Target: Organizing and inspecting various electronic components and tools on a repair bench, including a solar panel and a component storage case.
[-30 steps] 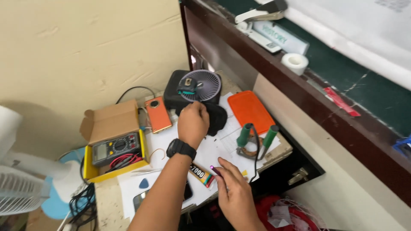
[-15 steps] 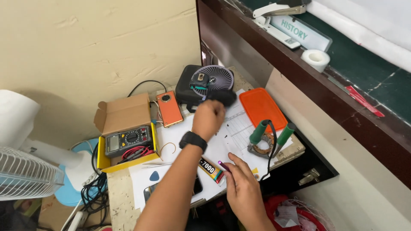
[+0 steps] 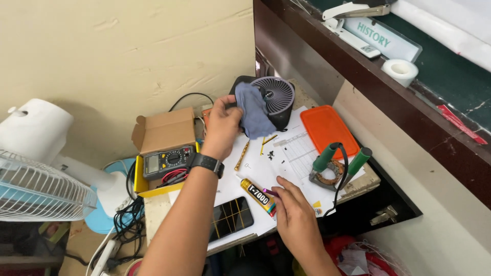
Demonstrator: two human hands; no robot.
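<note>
Here, item 1: left hand (image 3: pixel 221 127), w/ black wristwatch (image 3: pixel 206 163), is raised over the desk, fingers pinched on a blue-grey cloth (image 3: pixel 255 112) — cloth hangs down and is pressed against the front grille of a small dark desk fan (image 3: pixel 279 97) at the back of the desk near the wall. Item 2: right hand (image 3: pixel 294 214) is laid low at the front edge, fingers loosely spread and resting on white papers (image 3: pixel 291 153); nothing is gripped, fingertips just beside a glue tube (image 3: pixel 257 196) w/ gold-and-black body. Item 3: black phone (image 3: pixel 230 219), screen up, lies left of the tube. Item 4: brass-coloured rods (image 3: pixel 242 155) are scattered betw. hands, near small dark bits on the paper. Item 5: multimeter (image 3: pixel 169 162) is set in a yellow tray in front of an open cardboard box (image 3: pixel 162 130), left of the wrist. Item 6: orange lid (image 3: pixel 327 130) lies right of the fan; a green-handled tool (image 3: pixel 337 163) w/ black cord is placed in front of it. Item 7: white standing fan (image 3: pixel 36 174) — far left, apart from the desk.
</note>
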